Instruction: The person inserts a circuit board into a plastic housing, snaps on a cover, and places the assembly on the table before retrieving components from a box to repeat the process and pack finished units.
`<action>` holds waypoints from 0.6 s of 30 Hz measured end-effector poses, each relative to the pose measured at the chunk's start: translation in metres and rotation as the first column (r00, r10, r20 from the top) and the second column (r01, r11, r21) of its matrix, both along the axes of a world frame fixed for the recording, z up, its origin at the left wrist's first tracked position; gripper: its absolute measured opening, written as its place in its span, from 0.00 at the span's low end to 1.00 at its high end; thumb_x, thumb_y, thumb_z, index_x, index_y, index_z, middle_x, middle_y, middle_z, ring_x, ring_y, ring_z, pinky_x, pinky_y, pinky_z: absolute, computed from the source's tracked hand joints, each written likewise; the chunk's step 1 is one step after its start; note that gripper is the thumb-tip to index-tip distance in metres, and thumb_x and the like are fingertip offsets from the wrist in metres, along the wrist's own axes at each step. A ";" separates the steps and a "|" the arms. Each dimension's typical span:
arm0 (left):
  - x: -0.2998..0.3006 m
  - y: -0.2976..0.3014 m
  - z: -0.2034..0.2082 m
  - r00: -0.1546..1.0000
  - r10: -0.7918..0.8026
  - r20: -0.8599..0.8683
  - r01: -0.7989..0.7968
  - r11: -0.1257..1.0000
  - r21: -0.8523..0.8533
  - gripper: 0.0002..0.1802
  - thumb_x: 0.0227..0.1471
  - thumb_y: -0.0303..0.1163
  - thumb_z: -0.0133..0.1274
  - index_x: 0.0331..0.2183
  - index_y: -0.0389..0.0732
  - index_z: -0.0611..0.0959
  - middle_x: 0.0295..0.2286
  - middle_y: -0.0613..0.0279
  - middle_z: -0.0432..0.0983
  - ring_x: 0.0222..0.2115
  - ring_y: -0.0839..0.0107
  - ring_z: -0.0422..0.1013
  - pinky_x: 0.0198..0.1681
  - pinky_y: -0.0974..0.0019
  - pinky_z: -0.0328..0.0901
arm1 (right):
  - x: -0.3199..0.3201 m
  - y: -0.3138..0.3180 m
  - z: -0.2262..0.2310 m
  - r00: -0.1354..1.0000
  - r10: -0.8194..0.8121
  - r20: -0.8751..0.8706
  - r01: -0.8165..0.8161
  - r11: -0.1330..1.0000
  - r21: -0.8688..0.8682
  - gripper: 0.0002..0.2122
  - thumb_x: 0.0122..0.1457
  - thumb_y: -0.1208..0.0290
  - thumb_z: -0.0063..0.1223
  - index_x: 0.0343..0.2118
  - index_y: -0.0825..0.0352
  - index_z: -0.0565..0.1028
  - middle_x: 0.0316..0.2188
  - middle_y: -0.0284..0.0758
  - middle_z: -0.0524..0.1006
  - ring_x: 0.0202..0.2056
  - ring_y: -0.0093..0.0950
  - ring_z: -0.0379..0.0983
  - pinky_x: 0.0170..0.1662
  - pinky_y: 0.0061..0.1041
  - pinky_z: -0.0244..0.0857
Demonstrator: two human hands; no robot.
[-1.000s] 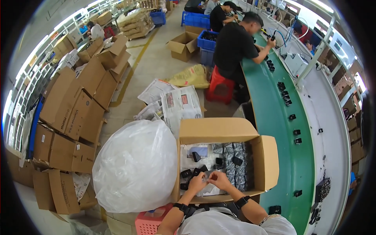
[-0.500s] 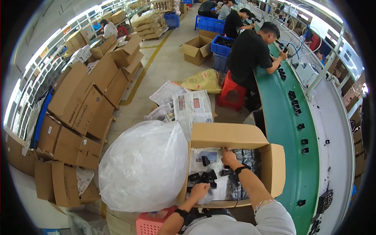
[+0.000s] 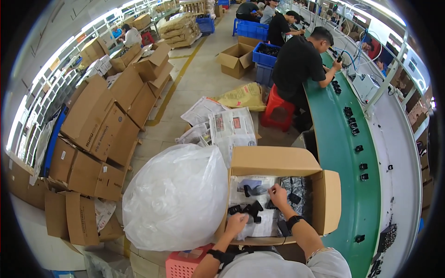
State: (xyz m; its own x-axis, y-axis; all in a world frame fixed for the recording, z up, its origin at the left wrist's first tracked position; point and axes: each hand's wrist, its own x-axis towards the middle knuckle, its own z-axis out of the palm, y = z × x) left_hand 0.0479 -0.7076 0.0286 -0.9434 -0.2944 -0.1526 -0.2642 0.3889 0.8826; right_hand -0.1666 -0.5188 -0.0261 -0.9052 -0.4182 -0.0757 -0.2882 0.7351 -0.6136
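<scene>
While black parts (image 3: 252, 209) border the left hand (image 3: 237, 223), plastic (image 3: 261, 190) borders the right (image 3: 279, 197).

The left arm (image 3: 207, 267) comes up from the bottom edge and leans to the right. The left hand (image 3: 237, 223) is low in the middle of the frame, fingers (image 3: 242, 217) bent. The right arm (image 3: 308, 235) slants up and left from the lower right. The right hand (image 3: 278, 196) is higher, its fingers curled in, back facing up.
</scene>
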 end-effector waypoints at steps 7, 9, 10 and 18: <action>-0.046 -0.016 0.004 0.971 0.195 0.138 -0.236 0.862 0.448 0.22 0.59 0.46 0.55 0.38 0.34 0.85 0.37 0.56 0.81 0.38 0.66 0.75 0.41 0.61 0.67 | 0.024 0.050 0.035 0.985 -0.075 0.154 0.118 0.951 -0.287 0.08 0.59 0.69 0.58 0.33 0.70 0.77 0.31 0.38 0.83 0.32 0.23 0.78 0.37 0.25 0.72; -0.046 -0.041 -0.009 0.945 0.161 0.286 -0.312 0.708 0.633 0.22 0.57 0.49 0.55 0.38 0.38 0.85 0.31 0.62 0.80 0.35 0.69 0.75 0.37 0.65 0.68 | 0.029 0.038 0.058 0.927 0.056 0.371 0.212 0.738 -0.641 0.06 0.65 0.70 0.52 0.36 0.68 0.75 0.36 0.33 0.82 0.32 0.18 0.73 0.36 0.19 0.68; -0.048 -0.045 -0.004 0.942 0.189 0.279 -0.336 0.598 0.727 0.22 0.57 0.49 0.54 0.39 0.39 0.84 0.32 0.61 0.81 0.34 0.69 0.76 0.37 0.64 0.69 | 0.029 0.036 0.072 0.892 0.053 0.448 0.310 0.649 -0.695 0.06 0.66 0.70 0.52 0.35 0.67 0.74 0.34 0.32 0.81 0.31 0.16 0.71 0.35 0.18 0.65; -0.038 -0.019 0.009 0.950 0.048 0.307 -0.311 0.121 0.943 0.21 0.59 0.46 0.51 0.45 0.39 0.80 0.38 0.58 0.81 0.38 0.65 0.78 0.43 0.61 0.73 | 0.090 0.020 0.135 0.827 0.152 0.541 0.398 0.521 -0.755 0.05 0.67 0.69 0.50 0.35 0.63 0.69 0.24 0.23 0.70 0.26 0.14 0.63 0.28 0.16 0.54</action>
State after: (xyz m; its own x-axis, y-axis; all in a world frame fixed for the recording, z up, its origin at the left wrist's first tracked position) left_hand 0.0099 -0.7270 0.0380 -0.8063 0.0707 -0.5873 -0.3649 -0.8409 0.3998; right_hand -0.0763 -0.4986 0.1092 -0.8852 -0.4193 -0.2016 0.2973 -0.1766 -0.9383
